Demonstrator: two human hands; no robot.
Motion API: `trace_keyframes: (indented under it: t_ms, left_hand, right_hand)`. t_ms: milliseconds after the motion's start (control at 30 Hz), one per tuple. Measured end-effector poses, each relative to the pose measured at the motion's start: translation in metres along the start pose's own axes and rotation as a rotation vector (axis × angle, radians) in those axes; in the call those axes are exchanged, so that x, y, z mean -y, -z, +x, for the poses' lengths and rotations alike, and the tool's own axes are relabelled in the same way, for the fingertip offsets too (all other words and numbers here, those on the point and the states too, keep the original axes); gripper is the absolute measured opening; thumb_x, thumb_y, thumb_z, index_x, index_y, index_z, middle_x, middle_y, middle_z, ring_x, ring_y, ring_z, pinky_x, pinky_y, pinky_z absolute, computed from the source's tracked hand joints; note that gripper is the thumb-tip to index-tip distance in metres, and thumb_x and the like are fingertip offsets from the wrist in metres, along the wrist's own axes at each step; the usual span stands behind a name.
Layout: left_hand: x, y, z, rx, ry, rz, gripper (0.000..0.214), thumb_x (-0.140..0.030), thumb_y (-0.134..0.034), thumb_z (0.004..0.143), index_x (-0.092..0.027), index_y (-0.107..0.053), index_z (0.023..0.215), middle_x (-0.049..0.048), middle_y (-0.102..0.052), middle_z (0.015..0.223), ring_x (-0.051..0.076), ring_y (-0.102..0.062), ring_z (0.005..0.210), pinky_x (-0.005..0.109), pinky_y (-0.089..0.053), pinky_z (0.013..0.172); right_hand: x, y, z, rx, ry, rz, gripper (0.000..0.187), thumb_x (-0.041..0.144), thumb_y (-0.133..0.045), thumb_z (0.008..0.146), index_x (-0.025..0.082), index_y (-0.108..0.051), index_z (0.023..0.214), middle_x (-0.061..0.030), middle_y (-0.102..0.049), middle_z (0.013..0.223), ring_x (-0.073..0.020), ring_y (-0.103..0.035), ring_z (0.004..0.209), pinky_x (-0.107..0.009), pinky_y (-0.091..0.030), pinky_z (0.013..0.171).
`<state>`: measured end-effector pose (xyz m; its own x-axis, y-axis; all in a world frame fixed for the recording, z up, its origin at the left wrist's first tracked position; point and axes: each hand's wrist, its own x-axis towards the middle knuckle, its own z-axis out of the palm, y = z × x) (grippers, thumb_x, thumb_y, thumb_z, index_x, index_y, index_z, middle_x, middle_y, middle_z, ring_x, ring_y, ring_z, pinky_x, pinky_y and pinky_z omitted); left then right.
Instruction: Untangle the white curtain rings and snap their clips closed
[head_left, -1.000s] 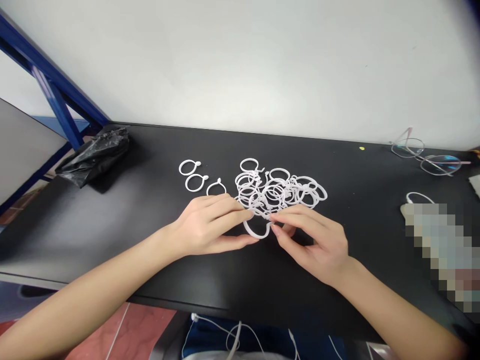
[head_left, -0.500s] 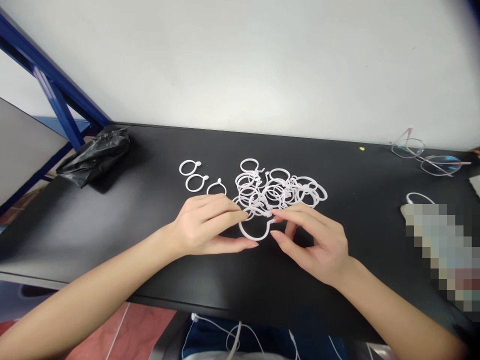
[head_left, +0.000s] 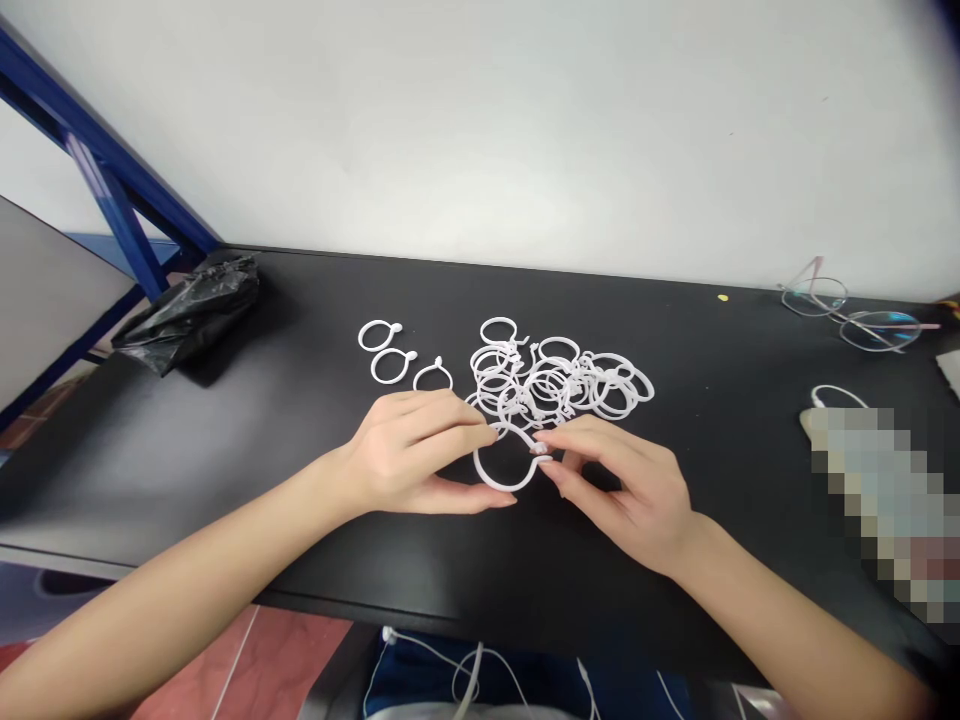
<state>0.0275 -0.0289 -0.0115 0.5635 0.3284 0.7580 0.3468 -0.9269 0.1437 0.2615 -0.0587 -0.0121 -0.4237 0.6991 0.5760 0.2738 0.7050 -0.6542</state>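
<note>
White plastic ring (head_left: 501, 478) — pinched between both hands.

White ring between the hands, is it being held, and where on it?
Yes: both hands hold the white ring. The left hand pinches its left rim; the right hand pinches its right side by the small knob.

Both forearms came into shot bare, no sleeves anywhere up to the frame edge. The left hand (head_left: 409, 455) showed no ring, no watch, no band at the wrist. The right hand (head_left: 637, 495) was just as plain, at three o'clock from it. Fingernails were short, neat and unpainted. No gloves were worn.
</note>
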Motion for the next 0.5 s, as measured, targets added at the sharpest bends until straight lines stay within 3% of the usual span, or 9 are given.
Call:
trace_keyframes:
  t_ms: [500]
  left_hand:
    - [-0.0015,-0.0005,0.0009,0.047,0.081,-0.12,0.034,-0.039,-0.073,0.082,-0.014,-0.061,0.102,0.0072,-0.072,0.082,0.015,-0.068,0.069,0.024,-0.055,0.06]
  right_hand:
    - [0.0038,-0.0008,0.0015,-0.02,-0.015,0.017,0.018,0.007,-0.06,0.09,0.018,-0.067,0.103,-0.0028,-0.069,0.079,-0.0102,-0.063,0.057,-0.022,-0.055,0.051]
